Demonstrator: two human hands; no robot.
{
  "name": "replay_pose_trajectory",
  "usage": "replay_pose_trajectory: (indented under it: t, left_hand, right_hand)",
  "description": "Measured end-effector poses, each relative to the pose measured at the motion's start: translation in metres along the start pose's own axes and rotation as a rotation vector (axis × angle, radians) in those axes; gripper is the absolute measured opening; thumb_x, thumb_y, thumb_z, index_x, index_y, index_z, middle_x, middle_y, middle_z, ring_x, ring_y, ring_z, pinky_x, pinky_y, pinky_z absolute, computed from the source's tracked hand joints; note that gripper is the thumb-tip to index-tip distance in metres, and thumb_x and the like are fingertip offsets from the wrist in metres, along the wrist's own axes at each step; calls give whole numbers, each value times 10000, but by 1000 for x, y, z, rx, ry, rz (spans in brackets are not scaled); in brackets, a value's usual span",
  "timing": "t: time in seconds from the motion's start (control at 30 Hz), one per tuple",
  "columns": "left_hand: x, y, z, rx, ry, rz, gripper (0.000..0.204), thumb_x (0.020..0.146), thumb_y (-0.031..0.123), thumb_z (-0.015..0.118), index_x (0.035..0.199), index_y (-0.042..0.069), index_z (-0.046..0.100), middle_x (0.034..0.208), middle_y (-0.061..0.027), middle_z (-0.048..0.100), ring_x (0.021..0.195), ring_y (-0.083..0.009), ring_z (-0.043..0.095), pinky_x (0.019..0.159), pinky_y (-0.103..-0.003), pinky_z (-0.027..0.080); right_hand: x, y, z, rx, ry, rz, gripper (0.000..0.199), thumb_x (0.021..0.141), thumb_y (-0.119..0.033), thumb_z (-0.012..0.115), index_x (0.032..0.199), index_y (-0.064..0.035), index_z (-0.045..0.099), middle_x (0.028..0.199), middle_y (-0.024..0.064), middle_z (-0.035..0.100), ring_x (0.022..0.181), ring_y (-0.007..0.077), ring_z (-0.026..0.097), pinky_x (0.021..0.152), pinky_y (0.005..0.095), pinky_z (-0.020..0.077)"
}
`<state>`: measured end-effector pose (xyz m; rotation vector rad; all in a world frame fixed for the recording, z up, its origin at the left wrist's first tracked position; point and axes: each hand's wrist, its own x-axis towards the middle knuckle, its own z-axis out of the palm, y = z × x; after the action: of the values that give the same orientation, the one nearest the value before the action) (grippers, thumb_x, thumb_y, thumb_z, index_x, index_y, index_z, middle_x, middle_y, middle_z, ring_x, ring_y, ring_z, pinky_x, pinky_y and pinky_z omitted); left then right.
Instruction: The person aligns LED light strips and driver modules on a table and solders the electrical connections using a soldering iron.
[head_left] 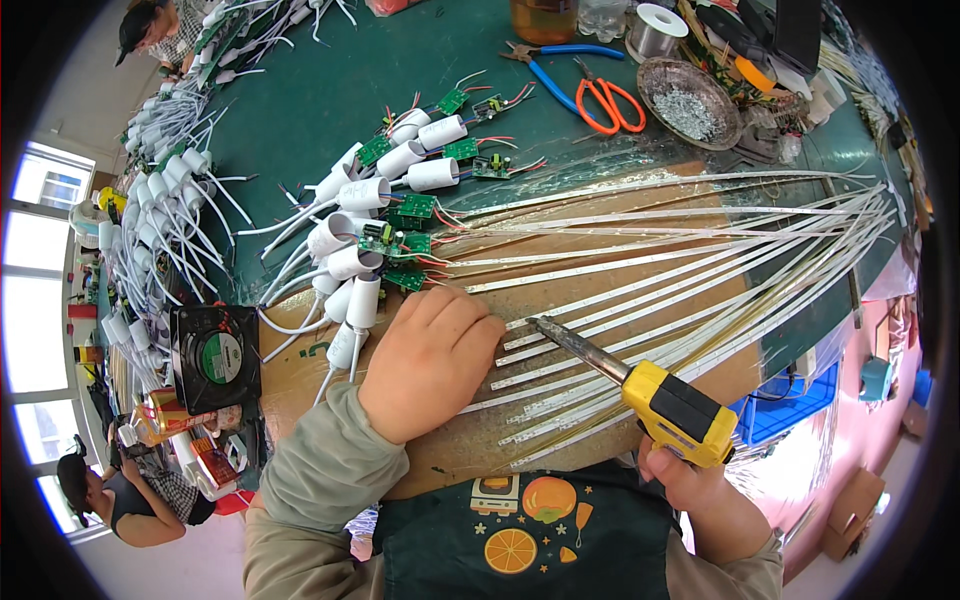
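Note:
My right hand (690,485) grips a yellow and black soldering gun (684,412) by its handle. Its dark tip points left and rests at the end of one of the white LED strips (600,300) fanned out on the brown board (560,255). Close to that tip, my left hand (435,360) lies palm down with the fingers curled together; whatever they pinch is hidden beneath them. Just beyond the left hand are green circuit boards (408,245) with red and white wires, several reaching strip ends. White plastic sleeves (352,263) with cables lie beside them.
A black fan (215,358) stands at the left, by a big pile of sleeved cables (165,225). At the back are blue-handled pliers (570,70), orange-handled scissors (610,105), a solder spool (657,32) and a metal bowl (690,103). Another person (140,490) sits at far left.

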<state>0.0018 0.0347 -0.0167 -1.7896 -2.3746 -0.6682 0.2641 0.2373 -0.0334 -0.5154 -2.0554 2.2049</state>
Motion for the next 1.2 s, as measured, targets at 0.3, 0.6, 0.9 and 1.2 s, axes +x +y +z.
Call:
replay_pose_trajectory:
  t: [0.3, 0.6, 0.9, 1.2]
  left_hand:
    - [1, -3, -4, -171, 46, -102, 179, 744, 29, 742, 898, 46, 652, 981, -88, 620, 917, -297, 602, 827, -402, 495]
    - [3, -2, -3, -171, 2, -98, 166, 754, 46, 727, 898, 61, 645, 1019, -77, 616, 953, -288, 598, 846, -402, 466]
    - [-1, -5, -1, -234, 17, -109, 165, 754, 28, 707, 899, 53, 631, 1015, -86, 610, 960, -299, 591, 856, -406, 462]
    - [-3, -8, 1, -279, 46, -105, 161, 766, 25, 698, 911, 44, 631, 1024, -95, 607, 964, -307, 592, 876, -410, 466]
  right_hand:
    - [1, 7, 2, -21, 12, -43, 576, 902, -227, 691, 1370, 26, 470, 848, 123, 615, 550, 163, 542, 478, 289, 449]
    - [5, 5, 2, -6, -5, -71, 589, 906, -244, 695, 1369, 38, 466, 886, 135, 619, 539, 161, 545, 468, 288, 451]
    - [7, -17, 7, 150, 29, 168, 340, 880, -192, 698, 1157, -17, 605, 788, 44, 611, 670, 125, 570, 584, 275, 457]
    - [9, -12, 9, 103, 44, 86, 559, 871, -290, 724, 1270, 48, 526, 727, 75, 590, 551, 125, 535, 495, 262, 443]
